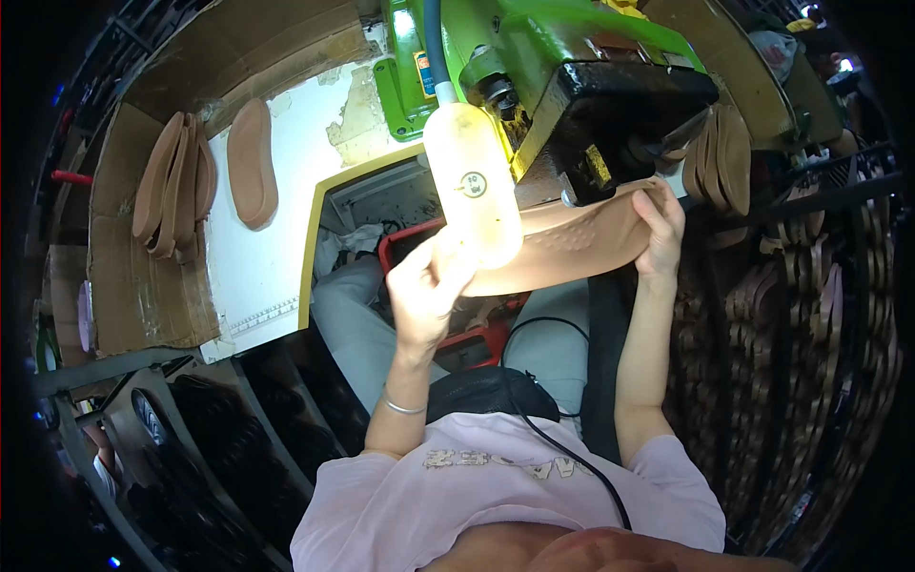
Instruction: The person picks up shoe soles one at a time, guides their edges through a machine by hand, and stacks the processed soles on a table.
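Observation:
A tan shoe sole (586, 244) with a bumpy patch stretches between my two hands, its upper edge against the black working part (610, 124) of a green machine (534, 48). My left hand (429, 286) is closed on the sole's left end; some fingertips are lost in glare behind a bright white lamp (474, 181). Around the right end, the fingers of my right hand (660, 229) are wrapped, close to the machine's lower edge. The exact contact point between sole and machine is hidden.
Left of the machine, one tan sole (252, 164) lies on the white tabletop (257, 276). Several more soles (172, 186) lean against a cardboard wall (114, 296). Another bunch (720, 157) stands at right. Racks of soles (753, 362) flank my seat. A red crate (477, 343) is below.

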Demonstrator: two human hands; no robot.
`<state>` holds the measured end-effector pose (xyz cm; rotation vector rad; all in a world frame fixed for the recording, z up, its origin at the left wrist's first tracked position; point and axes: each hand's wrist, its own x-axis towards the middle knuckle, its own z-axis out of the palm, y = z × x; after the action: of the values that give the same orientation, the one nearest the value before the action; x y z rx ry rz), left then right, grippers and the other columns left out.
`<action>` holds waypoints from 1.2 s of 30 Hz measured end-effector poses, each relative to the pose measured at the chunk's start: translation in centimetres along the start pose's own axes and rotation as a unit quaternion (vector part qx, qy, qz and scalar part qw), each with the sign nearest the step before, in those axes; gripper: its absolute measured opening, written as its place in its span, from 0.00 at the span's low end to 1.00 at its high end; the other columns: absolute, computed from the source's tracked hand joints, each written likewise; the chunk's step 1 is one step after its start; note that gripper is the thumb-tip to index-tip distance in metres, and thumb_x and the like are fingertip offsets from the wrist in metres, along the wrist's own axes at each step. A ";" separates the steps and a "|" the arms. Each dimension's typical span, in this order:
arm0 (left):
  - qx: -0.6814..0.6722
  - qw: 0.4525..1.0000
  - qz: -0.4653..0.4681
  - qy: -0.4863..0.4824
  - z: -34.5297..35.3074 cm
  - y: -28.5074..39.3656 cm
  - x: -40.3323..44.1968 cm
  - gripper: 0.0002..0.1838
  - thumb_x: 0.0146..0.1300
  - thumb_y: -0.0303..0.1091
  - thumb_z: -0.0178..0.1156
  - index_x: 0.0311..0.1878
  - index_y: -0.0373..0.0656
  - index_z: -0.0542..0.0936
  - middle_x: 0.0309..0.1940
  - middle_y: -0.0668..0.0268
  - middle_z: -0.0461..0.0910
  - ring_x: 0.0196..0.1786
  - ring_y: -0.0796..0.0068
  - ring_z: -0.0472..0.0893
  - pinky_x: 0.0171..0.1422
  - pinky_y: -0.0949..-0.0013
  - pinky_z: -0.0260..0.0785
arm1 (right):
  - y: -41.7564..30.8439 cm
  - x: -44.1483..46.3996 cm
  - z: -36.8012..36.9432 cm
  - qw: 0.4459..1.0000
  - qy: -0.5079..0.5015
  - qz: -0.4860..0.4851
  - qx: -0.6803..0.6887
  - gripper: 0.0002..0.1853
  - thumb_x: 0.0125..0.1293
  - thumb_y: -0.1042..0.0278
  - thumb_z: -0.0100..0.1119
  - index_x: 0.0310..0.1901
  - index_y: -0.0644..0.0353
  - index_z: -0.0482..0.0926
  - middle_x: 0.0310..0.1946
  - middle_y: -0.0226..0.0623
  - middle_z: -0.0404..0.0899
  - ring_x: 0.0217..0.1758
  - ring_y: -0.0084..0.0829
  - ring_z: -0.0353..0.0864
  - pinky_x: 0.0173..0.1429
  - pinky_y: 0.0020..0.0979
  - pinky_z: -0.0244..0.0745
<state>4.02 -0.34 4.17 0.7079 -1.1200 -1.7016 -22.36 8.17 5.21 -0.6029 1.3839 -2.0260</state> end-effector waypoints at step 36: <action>0.118 0.991 0.044 -0.049 3.7 -4.4 0.9 0.10 0.61 0.25 0.57 0.44 0.30 0.76 0.34 0.64 0.80 0.35 0.82 0.76 0.41 0.79 0.69 | 8.9 -20.8 -0.9 0.947 -0.114 0.299 -0.037 0.28 0.49 0.73 0.67 0.52 0.71 0.67 0.42 0.41 0.76 0.43 0.28 0.77 0.49 0.28 0.72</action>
<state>-1.14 0.77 1.72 0.7151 -1.4181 -1.5575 -6.10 20.89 -4.10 -0.3695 1.3073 -1.3821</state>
